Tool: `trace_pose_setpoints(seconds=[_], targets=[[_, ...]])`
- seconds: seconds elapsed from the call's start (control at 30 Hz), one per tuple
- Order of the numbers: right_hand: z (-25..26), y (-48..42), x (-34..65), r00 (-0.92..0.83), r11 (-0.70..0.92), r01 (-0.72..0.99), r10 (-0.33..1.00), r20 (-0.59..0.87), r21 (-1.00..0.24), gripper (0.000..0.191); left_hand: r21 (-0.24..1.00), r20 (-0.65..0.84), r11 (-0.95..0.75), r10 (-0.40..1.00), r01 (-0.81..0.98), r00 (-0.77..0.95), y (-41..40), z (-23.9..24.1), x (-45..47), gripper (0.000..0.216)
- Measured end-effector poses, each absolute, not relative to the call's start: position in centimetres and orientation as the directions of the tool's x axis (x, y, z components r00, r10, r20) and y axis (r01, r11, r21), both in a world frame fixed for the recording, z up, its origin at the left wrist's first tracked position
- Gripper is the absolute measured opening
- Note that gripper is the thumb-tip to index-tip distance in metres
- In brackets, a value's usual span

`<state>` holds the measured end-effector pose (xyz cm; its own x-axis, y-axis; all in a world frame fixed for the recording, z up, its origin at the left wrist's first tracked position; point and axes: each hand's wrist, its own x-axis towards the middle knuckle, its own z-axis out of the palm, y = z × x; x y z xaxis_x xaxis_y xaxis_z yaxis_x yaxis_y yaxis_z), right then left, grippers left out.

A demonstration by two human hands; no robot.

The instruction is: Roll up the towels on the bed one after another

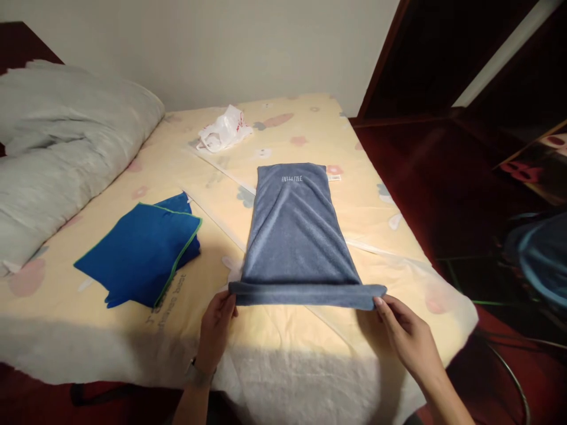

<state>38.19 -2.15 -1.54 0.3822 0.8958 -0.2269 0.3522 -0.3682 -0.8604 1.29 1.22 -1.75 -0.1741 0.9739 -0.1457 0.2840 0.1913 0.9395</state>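
Observation:
A grey-blue towel (297, 236) lies lengthwise on the bed, its near end folded over into a narrow band. White lettering and a small white tag show at its far end. My left hand (217, 321) pinches the left end of the band between thumb and fingers. At the band's right end, my right hand (405, 330) grips the corner in the same way. Diagonal creases run across the towel's middle. To the left of it rest blue cloths (137, 251), the top one edged in green, overlapping each other.
A crumpled white plastic bag (225, 130) sits toward the back of the bed (283, 348). Bunched grey bedding (75, 136) covers the left side. Beyond the bed's right edge are a dark red floor (403, 171) and a dark blue object (543, 254).

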Motion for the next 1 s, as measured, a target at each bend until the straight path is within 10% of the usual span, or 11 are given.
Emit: trace_pose_setpoints(seconds=[0.43,1.0], targets=[[-2.1,-1.6,38.5,0.411,-0.481,0.562,0.868,-0.277,-0.673,0.047,0.499,0.114,-0.027,0.993,0.866,-0.035,0.9,-2.4,2.0,0.022],[-1.7,-1.3,37.5,0.308,-0.404,0.563,0.912,-0.270,-0.721,0.047,0.908,-0.277,0.301,0.953,0.290,-0.123,1.1,-1.6,2.1,0.023]])
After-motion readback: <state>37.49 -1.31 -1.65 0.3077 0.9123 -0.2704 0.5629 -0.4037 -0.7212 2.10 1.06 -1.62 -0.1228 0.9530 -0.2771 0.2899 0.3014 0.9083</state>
